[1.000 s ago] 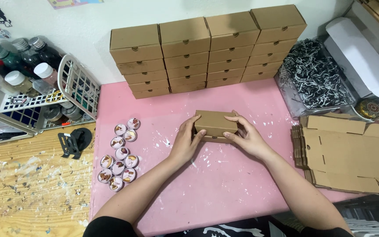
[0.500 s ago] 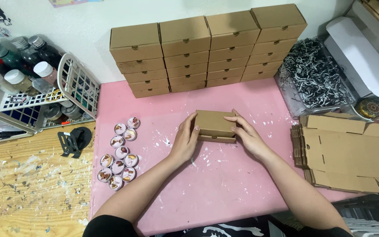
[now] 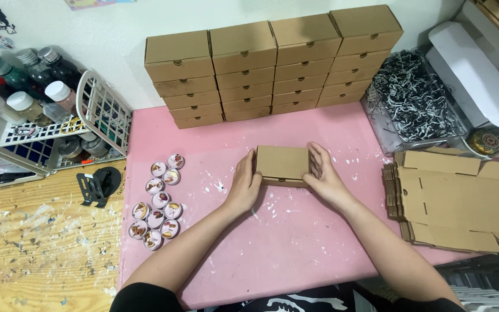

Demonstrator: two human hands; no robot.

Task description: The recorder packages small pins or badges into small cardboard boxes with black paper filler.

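The left hand (image 3: pixel 245 184) pressed flat against the left end of a small closed cardboard box (image 3: pixel 282 163), fingers together, thumb tip hidden behind the box edge. The right hand (image 3: pixel 322 178) pressed the right end the same way, fingers together and slightly curled, palm side out of sight. The box, plain brown corrugated card with a small notch in its front flap, sat on the pink mat (image 3: pixel 295 242) near its centre; its underside could not be seen.

At twelve o'clock from the box, stacked closed boxes (image 3: pixel 272 66) of the same card stood in four columns against the white wall. At three o'clock lay a pile of flat unfolded box blanks (image 3: pixel 457 199), cut off by the frame's right edge. At nine o'clock, round glossy badges (image 3: pixel 158 202) lay in a loose column, their pictures too small to make out. At two o'clock, a clear tray of shredded paper filler (image 3: pixel 417 95) showed crinkled black and white strands. At ten o'clock, a white wire basket (image 3: pixel 106 112) held capped bottles, partly cut off.
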